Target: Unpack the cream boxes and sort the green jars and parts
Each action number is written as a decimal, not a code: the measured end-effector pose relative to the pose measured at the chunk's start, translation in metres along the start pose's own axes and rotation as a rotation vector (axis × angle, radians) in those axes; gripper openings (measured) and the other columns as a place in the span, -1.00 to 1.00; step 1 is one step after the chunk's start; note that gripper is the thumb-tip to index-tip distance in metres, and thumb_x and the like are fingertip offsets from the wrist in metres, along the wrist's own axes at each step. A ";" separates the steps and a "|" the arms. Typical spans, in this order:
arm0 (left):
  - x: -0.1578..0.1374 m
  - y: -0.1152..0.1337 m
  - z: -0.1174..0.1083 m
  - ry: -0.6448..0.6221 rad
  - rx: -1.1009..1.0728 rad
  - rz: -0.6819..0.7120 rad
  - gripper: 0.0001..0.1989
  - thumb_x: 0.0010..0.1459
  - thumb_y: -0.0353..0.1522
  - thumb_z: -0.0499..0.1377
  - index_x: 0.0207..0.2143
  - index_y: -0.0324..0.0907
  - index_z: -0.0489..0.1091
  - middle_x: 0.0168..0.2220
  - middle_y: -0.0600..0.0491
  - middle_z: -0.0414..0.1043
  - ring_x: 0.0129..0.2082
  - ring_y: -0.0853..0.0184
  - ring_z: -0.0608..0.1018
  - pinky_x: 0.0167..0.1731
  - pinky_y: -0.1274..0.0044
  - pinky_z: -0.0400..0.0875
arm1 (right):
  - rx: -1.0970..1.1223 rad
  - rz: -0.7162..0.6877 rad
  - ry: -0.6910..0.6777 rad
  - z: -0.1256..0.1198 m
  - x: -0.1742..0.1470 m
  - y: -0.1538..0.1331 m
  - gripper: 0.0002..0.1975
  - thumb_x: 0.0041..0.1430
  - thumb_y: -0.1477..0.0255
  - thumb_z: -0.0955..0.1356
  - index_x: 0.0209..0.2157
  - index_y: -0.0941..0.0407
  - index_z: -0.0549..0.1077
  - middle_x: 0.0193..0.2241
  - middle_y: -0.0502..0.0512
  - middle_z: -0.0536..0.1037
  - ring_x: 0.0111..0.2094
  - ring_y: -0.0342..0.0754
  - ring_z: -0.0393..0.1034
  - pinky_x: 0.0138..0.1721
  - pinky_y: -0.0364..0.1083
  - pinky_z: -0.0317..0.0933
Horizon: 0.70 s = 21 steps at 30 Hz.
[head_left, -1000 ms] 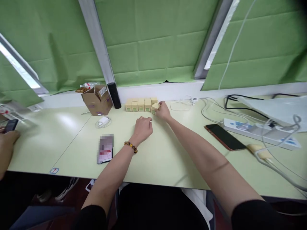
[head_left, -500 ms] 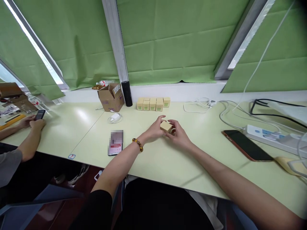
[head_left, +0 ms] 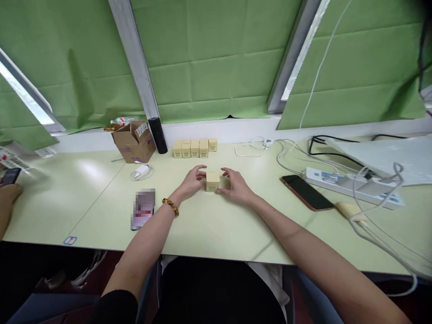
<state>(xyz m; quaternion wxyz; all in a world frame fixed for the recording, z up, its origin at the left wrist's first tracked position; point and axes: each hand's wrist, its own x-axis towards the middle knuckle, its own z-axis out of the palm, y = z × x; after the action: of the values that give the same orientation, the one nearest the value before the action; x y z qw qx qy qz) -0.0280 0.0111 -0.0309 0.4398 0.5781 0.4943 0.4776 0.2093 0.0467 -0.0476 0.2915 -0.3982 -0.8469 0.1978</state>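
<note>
A small yellowish cardboard box point(head_left: 212, 182) with a green label on its front face stands upright on the table between my hands. To its left is my left hand point(head_left: 193, 181), fingers apart and curved; its fingertips come close to the box's side. On the other side, my right hand point(head_left: 237, 185) is open in a loose curve. The right thumb tip is at the box's lower right corner; whether it touches I cannot tell. Behind them, several similar small boxes point(head_left: 195, 149) stand in a row near the wall.
A phone point(head_left: 143, 209) lies left of my left forearm, a white charger point(head_left: 141, 171) behind it. An open carton point(head_left: 134, 143) and a black cylinder point(head_left: 158, 135) stand farther back. Right are another phone point(head_left: 306, 192), a power strip point(head_left: 351, 185) and cables. A person's hand point(head_left: 10, 193) holds a phone far left.
The box, earlier tilted between both hands, now stands on the table with its label facing me. My hands have spread apart from it. The view has shifted to the right.
</note>
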 end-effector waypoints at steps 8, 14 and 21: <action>-0.004 0.001 -0.001 0.082 0.173 0.001 -0.41 -0.18 -0.68 0.11 -0.03 -0.23 0.45 -0.24 -0.04 0.61 -0.15 0.25 0.62 -0.02 0.37 0.47 | -0.078 0.052 0.093 -0.003 0.005 0.011 -0.38 0.22 0.25 0.41 0.28 0.05 0.26 0.06 0.24 0.52 0.09 0.28 0.33 0.11 0.25 0.27; -0.006 0.000 -0.007 0.215 0.343 -0.006 -0.48 -0.13 -0.67 0.10 -0.09 -0.19 0.46 -0.21 -0.05 0.63 -0.11 0.23 0.63 -0.07 0.42 0.48 | -0.138 0.152 0.115 -0.008 0.009 0.019 -0.50 0.23 0.38 0.37 0.20 0.07 0.33 -0.03 0.23 0.57 0.03 0.26 0.39 0.05 0.21 0.29; -0.014 0.014 0.003 0.060 0.628 0.006 -0.45 0.00 -0.45 0.30 0.10 -0.10 0.41 0.04 -0.08 0.57 0.18 0.05 0.47 0.16 0.26 0.34 | -0.201 0.095 -0.017 -0.008 0.005 0.004 -0.51 0.20 0.39 0.41 0.16 0.09 0.38 -0.03 0.24 0.57 0.07 0.27 0.38 0.10 0.22 0.24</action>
<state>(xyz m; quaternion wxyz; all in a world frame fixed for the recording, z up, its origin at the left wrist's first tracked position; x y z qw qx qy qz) -0.0242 -0.0048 -0.0196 0.2237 0.6728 0.6285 0.3198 0.2146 0.0540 -0.0423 0.2330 -0.4634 -0.8452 0.1287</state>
